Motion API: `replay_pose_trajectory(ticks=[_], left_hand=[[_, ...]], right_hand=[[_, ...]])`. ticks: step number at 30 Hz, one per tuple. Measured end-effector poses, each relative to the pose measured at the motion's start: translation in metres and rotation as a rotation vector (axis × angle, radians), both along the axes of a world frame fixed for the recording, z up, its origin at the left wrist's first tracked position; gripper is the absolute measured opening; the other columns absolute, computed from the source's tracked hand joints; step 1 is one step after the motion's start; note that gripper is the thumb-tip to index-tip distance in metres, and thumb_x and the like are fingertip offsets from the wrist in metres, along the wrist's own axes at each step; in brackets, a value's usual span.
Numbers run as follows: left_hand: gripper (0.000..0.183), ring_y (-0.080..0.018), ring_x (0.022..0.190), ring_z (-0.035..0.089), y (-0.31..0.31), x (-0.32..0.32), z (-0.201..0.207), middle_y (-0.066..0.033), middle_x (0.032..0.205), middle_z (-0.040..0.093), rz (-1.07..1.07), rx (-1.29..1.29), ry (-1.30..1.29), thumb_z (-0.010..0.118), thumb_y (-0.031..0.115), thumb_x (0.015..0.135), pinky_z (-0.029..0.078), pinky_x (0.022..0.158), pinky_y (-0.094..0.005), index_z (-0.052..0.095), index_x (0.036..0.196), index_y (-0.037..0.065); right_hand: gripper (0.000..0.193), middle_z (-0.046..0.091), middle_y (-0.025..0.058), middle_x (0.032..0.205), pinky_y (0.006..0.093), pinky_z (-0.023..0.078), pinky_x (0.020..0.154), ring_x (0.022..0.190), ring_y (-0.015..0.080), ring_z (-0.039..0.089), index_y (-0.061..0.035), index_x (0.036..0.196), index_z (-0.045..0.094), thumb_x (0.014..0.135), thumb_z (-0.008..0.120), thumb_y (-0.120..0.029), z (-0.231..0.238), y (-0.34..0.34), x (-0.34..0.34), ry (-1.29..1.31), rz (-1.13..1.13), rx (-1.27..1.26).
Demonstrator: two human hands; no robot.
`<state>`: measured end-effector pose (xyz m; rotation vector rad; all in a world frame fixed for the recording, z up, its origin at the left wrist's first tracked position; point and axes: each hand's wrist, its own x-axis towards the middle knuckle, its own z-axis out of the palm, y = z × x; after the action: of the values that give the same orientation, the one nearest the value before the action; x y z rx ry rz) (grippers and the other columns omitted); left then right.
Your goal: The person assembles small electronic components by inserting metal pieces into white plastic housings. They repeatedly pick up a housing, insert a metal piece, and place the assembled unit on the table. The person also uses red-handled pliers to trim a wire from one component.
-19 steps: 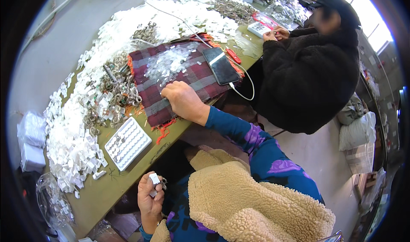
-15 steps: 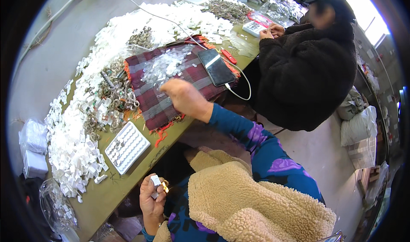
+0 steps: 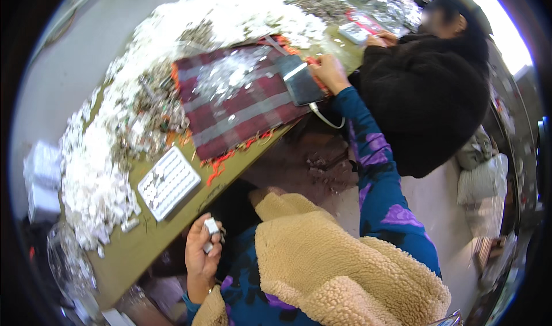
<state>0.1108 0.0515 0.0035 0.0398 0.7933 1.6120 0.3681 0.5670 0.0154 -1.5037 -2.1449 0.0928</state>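
Observation:
My left hand [image 3: 201,254], raised near the table's front edge, is closed on a small white box [image 3: 211,226]; another pale piece [image 3: 207,246] shows lower between its fingers. My right hand [image 3: 332,73] reaches to the far right corner of the plaid cloth [image 3: 213,139], beside a dark phone [image 3: 299,83] with a white cable. Its fingers cover the spot of a small red tool, and blur hides whether they grip it. Clear and white small pieces [image 3: 233,73] lie scattered on the cloth.
White small boxes [image 3: 95,205] heap along the table's far and left sides, with metal rings [image 3: 146,107] among them. A white tray [image 3: 168,183] of round pieces sits near the front edge. A person in a dark fuzzy coat [image 3: 425,96] works at the right.
My right hand has moved right and away from me, from above the cloth to beside the phone, over the red tool. My left hand still holds the white box. The view has shifted slightly.

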Motion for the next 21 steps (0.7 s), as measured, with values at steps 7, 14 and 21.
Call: replay_pose_trajectory(ticks=[7, 14, 21], left_hand=[[0.029, -0.015, 0.08, 0.064, -0.008, 0.003, 0.006, -0.0199, 0.109, 0.066, 0.109, 0.062, 0.134, 0.058, 0.005, 0.095, 0.04, 0.044, -0.017, 0.056, 0.124, 0.001], [0.036, -0.0207, 0.089, 0.071, -0.012, 0.003, 0.018, -0.0209, 0.113, 0.067, 0.274, 0.107, 0.335, 0.067, 0.004, 0.091, 0.043, 0.044, -0.0157, 0.057, 0.125, -0.001], [0.035, -0.0136, 0.083, 0.068, -0.03, 0.0, 0.023, -0.0239, 0.114, 0.066, 0.451, 0.136, 0.439, 0.067, 0.004, 0.09, 0.042, 0.045, -0.0153, 0.059, 0.124, -0.002]], right_hand=[[0.03, 0.067, 0.0165, 0.085, 0.0403, 0.049, 0.065, 0.072, 0.026, 0.065, 0.0015, 0.104, 0.065, 0.092, 0.064, -0.026, 0.053, -0.041, 0.005, 0.175, 0.05, 0.204], [0.034, 0.058, 0.0023, 0.086, 0.0188, 0.041, 0.061, 0.066, 0.006, 0.05, -0.0012, 0.12, 0.058, 0.098, 0.052, -0.026, 0.073, -0.3, -0.069, 0.682, 0.809, -1.102], [0.034, 0.056, 0.0038, 0.073, 0.0218, 0.037, 0.046, 0.05, 0.0066, 0.044, -0.0023, 0.108, 0.056, 0.104, 0.045, -0.034, 0.052, -0.381, -0.145, 0.76, 1.01, -2.074]])
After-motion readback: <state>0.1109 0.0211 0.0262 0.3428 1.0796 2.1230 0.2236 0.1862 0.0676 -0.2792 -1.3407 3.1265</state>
